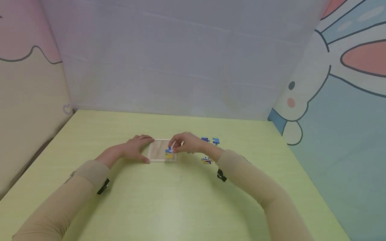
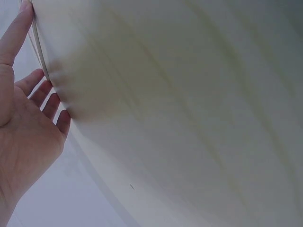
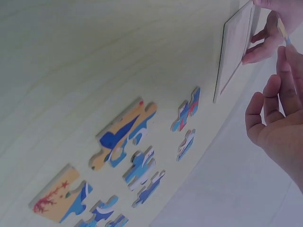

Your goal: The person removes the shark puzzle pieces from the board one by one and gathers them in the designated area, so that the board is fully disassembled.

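Observation:
A square wooden puzzle tray (image 1: 158, 149) with a pale raised rim lies on the table. At its left side, my left hand (image 1: 135, 147) holds it, thumb at the near corner and index finger at the far one. My right hand (image 1: 186, 142) pinches a blue and yellow jigsaw piece (image 1: 169, 154) over the tray's right part. From the right wrist view, this piece (image 3: 283, 31) is seen nearly edge-on at the fingertips. Bare wood shows across the rest of the tray floor.
To the right of the tray lie several loose jigsaw pieces, among them an orange and blue one (image 3: 124, 132), one with red coral (image 3: 57, 196) and a blue one (image 1: 215, 141). The right forearm (image 1: 215, 152) passes over part of this group. A pale wall (image 1: 169, 67) rises behind the table.

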